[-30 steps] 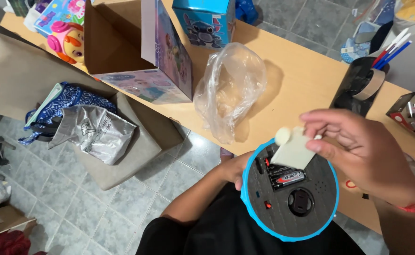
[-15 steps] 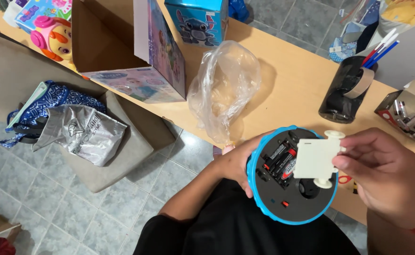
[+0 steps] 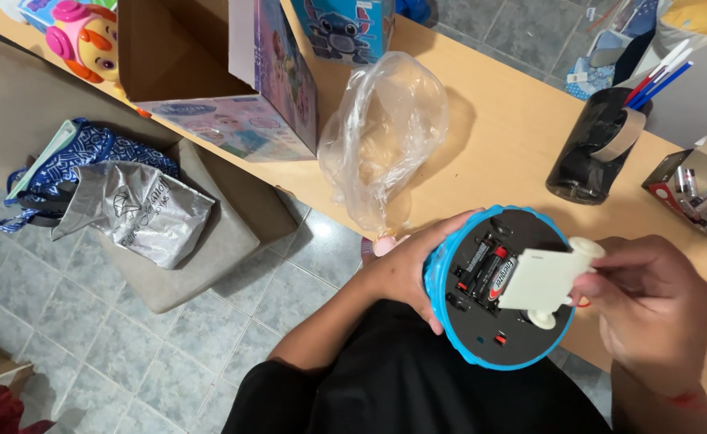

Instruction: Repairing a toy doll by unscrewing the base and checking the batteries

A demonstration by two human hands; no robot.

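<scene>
The round blue toy [image 3: 500, 299] is gripped base-up by the left hand [image 3: 405, 269], near the table edge. The white cover [image 3: 542, 278], pinched in the right hand [image 3: 651, 309], is best aligned squarely over the batteries [image 3: 490, 272] and pressed flat.

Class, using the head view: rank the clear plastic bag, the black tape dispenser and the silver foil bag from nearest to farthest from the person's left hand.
1. Clear plastic bag: on the table, just above the left hand.
2. Black tape dispenser: on the table, up and to the right.
3. Silver foil bag: far left, on the grey seat below the table edge.
</scene>
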